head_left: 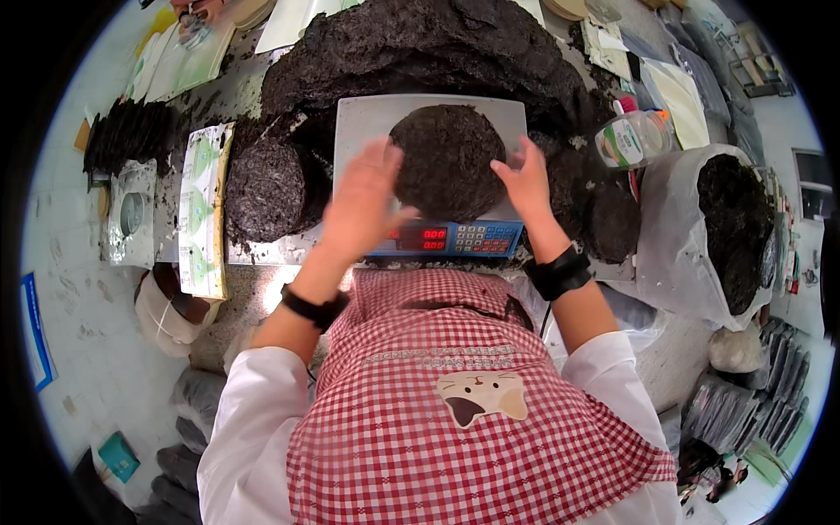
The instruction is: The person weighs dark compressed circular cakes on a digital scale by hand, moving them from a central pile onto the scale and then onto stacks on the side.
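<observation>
A round, flat cake (pixel 448 162) of dark, shaggy material, much like dried seaweed, lies on the pale metal pan (pixel 367 114) of a digital scale. Below the pan, the scale's blue front panel (pixel 486 238) carries a lit red display and keys. My left hand (pixel 360 197) is at the cake's left edge, blurred by motion, its fingers stretched out and apart. On the other side, my right hand (pixel 528 185) has its fingers spread, with the thumb close to the cake's right edge; whether it touches cannot be told. Neither hand grips the cake.
Behind the scale rises a large dark heap (pixel 429 52) of the same material. More round cakes (pixel 262 192) stand left, beside a white-and-green packet stack (pixel 199 210). To the right are a clear plastic jar (pixel 654 136) and a filled white bag (pixel 669 236). Another person's hand (pixel 197 10) shows far left.
</observation>
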Tool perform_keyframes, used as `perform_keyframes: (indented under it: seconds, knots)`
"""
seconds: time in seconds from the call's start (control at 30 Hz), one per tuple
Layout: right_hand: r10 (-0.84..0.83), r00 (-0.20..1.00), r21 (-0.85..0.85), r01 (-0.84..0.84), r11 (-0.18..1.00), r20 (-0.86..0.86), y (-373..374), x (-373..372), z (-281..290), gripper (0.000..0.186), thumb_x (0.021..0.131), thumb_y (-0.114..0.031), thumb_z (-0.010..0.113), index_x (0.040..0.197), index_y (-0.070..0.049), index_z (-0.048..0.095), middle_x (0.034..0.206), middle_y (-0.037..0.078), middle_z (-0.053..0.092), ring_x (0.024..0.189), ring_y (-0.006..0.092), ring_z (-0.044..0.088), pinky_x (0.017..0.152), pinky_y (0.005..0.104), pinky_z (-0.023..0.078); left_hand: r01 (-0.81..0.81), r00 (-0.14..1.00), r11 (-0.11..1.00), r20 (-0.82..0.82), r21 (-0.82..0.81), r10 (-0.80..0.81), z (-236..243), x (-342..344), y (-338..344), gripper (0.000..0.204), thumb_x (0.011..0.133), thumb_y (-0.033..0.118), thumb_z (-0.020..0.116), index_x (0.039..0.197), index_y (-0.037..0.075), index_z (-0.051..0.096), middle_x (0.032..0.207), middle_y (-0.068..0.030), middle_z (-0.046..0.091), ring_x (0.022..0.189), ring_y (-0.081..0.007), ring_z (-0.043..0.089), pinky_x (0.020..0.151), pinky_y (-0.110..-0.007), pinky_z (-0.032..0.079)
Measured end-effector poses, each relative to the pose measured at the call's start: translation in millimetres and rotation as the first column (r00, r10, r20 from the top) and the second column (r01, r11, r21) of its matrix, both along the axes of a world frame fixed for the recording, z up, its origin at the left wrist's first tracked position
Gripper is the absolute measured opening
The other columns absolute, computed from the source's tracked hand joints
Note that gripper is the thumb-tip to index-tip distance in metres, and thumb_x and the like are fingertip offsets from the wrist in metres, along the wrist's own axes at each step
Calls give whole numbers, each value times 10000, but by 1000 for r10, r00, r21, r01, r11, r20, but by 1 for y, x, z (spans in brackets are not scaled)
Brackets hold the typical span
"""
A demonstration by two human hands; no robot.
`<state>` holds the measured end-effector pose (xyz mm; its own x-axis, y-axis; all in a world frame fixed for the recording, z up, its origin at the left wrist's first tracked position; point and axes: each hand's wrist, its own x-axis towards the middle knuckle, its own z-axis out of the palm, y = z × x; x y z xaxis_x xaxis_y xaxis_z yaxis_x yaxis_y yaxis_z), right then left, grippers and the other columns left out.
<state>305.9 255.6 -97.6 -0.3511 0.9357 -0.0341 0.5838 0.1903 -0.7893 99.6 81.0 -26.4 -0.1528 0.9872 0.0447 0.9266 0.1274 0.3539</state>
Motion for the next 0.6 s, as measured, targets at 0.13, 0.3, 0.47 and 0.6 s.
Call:
perform_keyframes:
  seconds: [0.13,0.3,0.47,0.6]
  knots:
    - [403,900,-81,-394,915,170,-10,-27,59,782,719,-198,754,1389,-133,357,1371,161,397,1120,350,530,915,408,465,85,988,991,-118,-104,-98,-58,23,11,814,758,376,697,1383,-10,346,1475,-173,285,1388,-291,234,1129,-407,218]
    - [503,687,30,-605,795,524,-2,-56,34,648,682,-253,749,1265,-156,484,1240,152,495,978,352,596,817,418,500,92,989,987,-101,-132,-106,-55,24,15,806,752,369,703,1381,4,356,1480,-168,276,1384,-295,240,1131,-408,214]
    - [567,661,62,-676,734,491,-12,-60,10,433,706,-206,723,1086,-94,548,898,131,602,840,344,620,716,429,510,62,992,985,-99,-160,-79,-54,28,11,802,738,358,716,1371,8,370,1480,-167,277,1380,-298,247,1127,-408,225]
    - [496,868,80,-495,865,10,1,-49,-12,335,755,-126,636,1069,-56,542,765,103,605,679,274,621,585,375,485,61,992,987,-102,-148,-76,-53,27,15,810,726,357,728,1366,8,375,1479,-167,277,1380,-296,248,1126,-408,228]
